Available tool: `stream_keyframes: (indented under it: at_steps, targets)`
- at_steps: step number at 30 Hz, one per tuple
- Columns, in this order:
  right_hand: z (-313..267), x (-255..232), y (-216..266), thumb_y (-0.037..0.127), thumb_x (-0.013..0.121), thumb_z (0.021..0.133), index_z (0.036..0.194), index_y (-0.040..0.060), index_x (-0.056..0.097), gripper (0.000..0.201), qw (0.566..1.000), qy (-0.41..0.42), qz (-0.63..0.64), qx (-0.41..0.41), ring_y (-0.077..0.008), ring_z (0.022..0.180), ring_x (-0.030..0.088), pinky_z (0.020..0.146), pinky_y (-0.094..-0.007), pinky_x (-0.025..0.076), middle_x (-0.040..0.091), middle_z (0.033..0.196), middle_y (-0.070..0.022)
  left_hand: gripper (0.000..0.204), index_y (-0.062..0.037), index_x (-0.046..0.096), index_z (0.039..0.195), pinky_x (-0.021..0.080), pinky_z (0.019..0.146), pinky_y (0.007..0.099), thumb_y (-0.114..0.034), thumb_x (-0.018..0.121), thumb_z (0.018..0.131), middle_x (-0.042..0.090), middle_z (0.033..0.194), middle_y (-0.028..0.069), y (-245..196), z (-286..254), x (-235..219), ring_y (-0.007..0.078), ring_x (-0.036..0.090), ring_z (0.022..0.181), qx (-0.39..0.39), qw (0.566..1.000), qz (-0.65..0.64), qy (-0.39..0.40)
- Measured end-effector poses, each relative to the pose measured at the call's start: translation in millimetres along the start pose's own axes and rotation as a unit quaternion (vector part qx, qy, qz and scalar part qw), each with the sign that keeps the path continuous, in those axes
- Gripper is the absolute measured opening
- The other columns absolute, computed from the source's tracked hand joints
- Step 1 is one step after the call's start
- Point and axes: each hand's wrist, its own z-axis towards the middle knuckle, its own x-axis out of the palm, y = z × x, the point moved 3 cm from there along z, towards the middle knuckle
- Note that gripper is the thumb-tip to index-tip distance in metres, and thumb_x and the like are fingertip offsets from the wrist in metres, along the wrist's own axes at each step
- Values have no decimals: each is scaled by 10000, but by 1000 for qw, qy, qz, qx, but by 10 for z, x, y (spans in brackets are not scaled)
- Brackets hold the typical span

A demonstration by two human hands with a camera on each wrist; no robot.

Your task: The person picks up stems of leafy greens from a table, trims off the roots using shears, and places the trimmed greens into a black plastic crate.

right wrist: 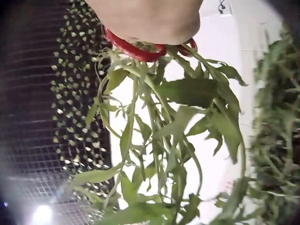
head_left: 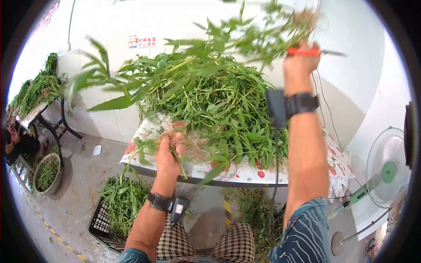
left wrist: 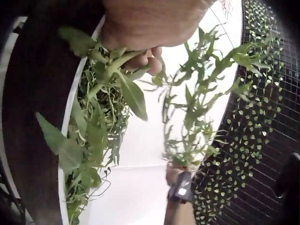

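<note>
the right hand is lifted above the right side of the big green pile, with its fingers curled tight around a leafy bunch and the red scissors, and the bunch reaches out to the left over the pile. the left hand is lower, at the front edge of the table, pinching a few green stems. the pile sits on the table, and a black crate full of greens is on the floor.
</note>
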Motion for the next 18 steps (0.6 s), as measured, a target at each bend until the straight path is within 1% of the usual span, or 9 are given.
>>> stream_keyframes:
  at_steps: [2,3,4,5,7,11,12,13,18]
  targets:
    - [-460,-444,-163,-80,545,745,1222,63,407,516,989,-32,-121,80,-201,784,541,584,-327,481,499,1003,-115,173,-111,500,965,401,492,252,-265,426,940,623,904,45,17,7,-12,115,486,574,9,1000,-10,9]
    - [-564,-799,-385,-4,552,734,1209,14,406,498,985,-19,-155,71,-145,690,498,569,-286,444,476,900,-65,175,-108,498,964,409,497,253,-264,422,942,621,913,47,13,10,-15,119,498,589,15,1000,-14,12]
    - [-770,-1079,-473,-1,559,731,1199,19,411,491,981,-18,-163,107,-142,697,500,581,-275,444,477,902,-60,173,-82,470,961,408,468,263,-241,403,945,612,927,111,-2,2,9,158,530,575,12,999,-31,18]
    - [-985,-1325,-480,3,566,729,1190,23,417,485,975,-17,-170,144,-139,705,502,593,-263,444,478,904,-56,173,-82,470,961,413,471,265,-240,400,946,612,930,112,-13,-11,35,160,538,585,11,999,-31,6]
    - [-1294,-1714,-392,-11,577,727,1151,40,428,451,947,11,-216,239,-141,731,511,613,-272,456,482,877,-43,173,-83,472,962,423,476,268,-237,394,948,613,936,115,-16,-24,69,165,553,606,6,999,-27,-16]
    - [-1328,-2271,-118,-6,589,747,1117,64,430,408,919,33,-210,332,-157,654,532,561,-278,475,516,872,-69,171,-93,478,974,436,481,272,-239,391,950,617,872,94,-12,-16,40,164,561,614,0,1000,-14,7]
    - [-1277,-2292,33,0,593,753,1116,69,429,405,912,32,-215,347,-160,634,536,544,-276,476,525,878,-78,184,-122,501,993,374,490,248,-275,409,950,574,813,14,-21,-47,98,110,474,585,-4,1000,1,9]
    - [-1224,-2302,180,5,597,759,1116,74,428,401,906,31,-221,361,-164,614,539,526,-275,478,534,884,-88,186,-122,502,998,356,480,245,-279,417,947,557,785,6,-25,-72,117,102,450,563,-5,1000,8,24]
    - [-916,-2405,585,34,591,780,1079,41,474,322,893,129,-365,231,-76,578,528,466,-189,404,574,764,-43,190,-111,484,1008,283,419,239,-277,422,941,457,646,-19,-21,-41,121,79,342,466,-33,998,23,48]
